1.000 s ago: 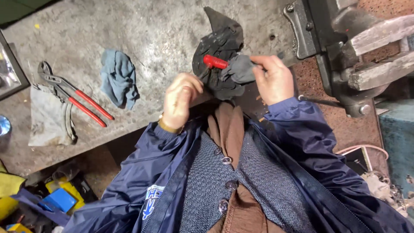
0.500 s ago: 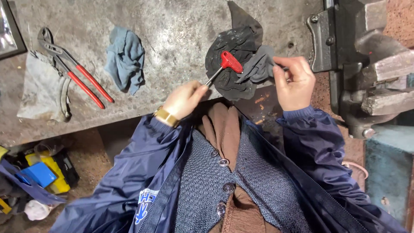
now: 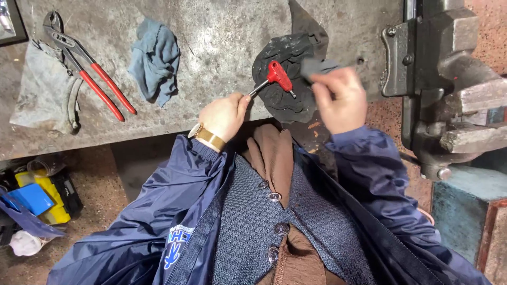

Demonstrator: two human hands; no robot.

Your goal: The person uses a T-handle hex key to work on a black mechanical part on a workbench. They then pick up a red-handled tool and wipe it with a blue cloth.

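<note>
Hands are working at the near edge of the worktop (image 3: 222,47), both arms in dark blue jacket sleeves reaching forward from the body. Left hand (image 3: 224,115) is curling closed around the metal shaft end of a red T-handle key (image 3: 278,75), wrist with a gold watch (image 3: 207,137) bending up over the worktop's edge. The key's red handle is lying over a black part (image 3: 282,58) that is sitting on the worktop between the two hands. Right hand (image 3: 339,99) is closing around a dark grey cloth (image 3: 317,67), fingers bunching it, held just beside the key's handle and over the right side of the black part; it is blurred, so whether the cloth is touching the part cannot be told.

Further out, a crumpled blue rag (image 3: 154,59) is lying left of the hands, well apart. Red-handled pliers (image 3: 87,66) are lying beyond it, partly across a grey cloth (image 3: 47,89) at the far left. A heavy bench vise (image 3: 449,89) is standing at the right, close to the right hand. Below the worktop on the floor, yellow and blue items (image 3: 37,198) are sitting at the left.
</note>
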